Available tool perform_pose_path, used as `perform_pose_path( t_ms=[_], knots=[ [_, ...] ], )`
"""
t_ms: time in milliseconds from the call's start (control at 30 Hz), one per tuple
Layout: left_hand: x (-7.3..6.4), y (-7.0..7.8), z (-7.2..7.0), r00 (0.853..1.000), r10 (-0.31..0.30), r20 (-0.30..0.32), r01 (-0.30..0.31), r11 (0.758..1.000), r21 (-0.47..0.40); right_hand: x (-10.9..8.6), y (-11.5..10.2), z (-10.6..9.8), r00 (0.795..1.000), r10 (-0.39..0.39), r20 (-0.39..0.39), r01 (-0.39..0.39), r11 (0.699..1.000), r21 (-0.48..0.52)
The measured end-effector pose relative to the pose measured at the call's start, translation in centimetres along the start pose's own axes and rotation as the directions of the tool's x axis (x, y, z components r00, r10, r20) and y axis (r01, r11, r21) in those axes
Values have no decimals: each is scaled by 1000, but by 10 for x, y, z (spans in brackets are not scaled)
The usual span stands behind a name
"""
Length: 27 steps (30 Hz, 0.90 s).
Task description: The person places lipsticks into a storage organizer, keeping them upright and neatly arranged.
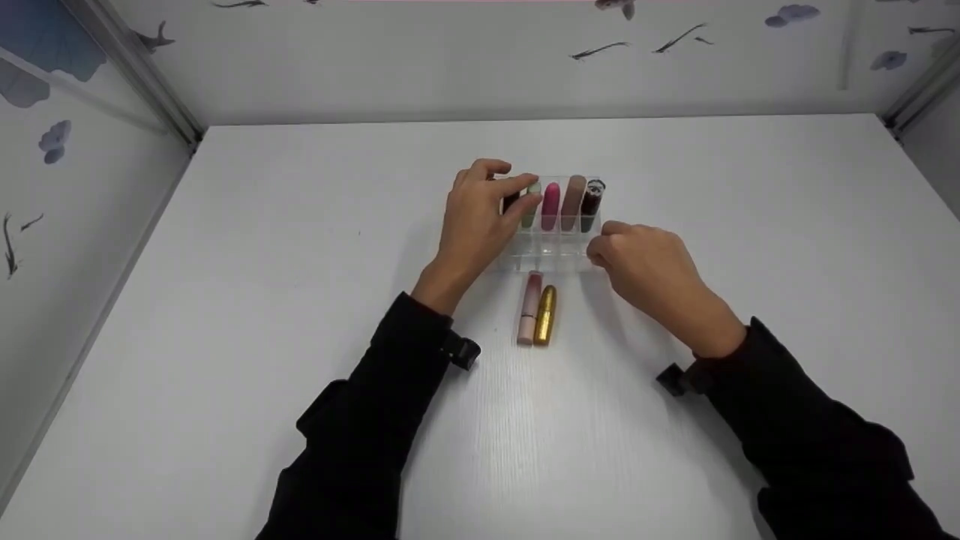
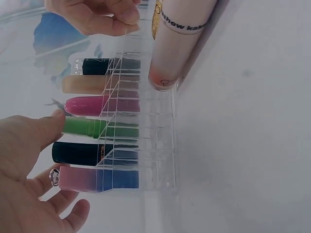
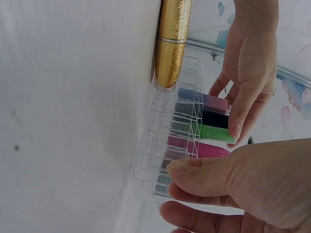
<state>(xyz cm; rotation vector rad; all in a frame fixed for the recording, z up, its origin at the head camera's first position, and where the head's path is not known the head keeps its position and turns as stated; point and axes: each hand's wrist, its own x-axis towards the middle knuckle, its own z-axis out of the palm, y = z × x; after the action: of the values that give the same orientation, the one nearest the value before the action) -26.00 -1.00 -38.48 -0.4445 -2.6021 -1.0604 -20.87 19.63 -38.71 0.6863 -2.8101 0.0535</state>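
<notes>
A clear lipstick organizer holds a row of upright tubes. My left hand reaches over its left end, thumb and index finger pinching the top of a green lipstick tube. Beside that tube stand a black tube and a pink-and-blue tube, close to the other left fingers. Right of the green one are a bright pink tube, a brown tube and a dark tube with a silvery top. My right hand grips the organizer's front right corner between thumb and curled fingers.
In front of the organizer, a pale pink lip gloss tube and a gold lipstick tube lie side by side on the white table. Patterned white panels border the table at the back and left.
</notes>
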Motion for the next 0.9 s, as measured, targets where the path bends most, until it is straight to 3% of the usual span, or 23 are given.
perform_pose_path(
  t_ms=[533, 900],
  knots=[
    [-1, -4, 0, 999, 32, -36, -31, 999, 31, 0, 0, 0, 1000, 4, -4, -4, 1000, 15],
    [-10, -4, -21, 987, 128, -102, -128, 992, 5, -1, 1, 0, 1000, 6, -4, -5, 1000, 27]
  ],
)
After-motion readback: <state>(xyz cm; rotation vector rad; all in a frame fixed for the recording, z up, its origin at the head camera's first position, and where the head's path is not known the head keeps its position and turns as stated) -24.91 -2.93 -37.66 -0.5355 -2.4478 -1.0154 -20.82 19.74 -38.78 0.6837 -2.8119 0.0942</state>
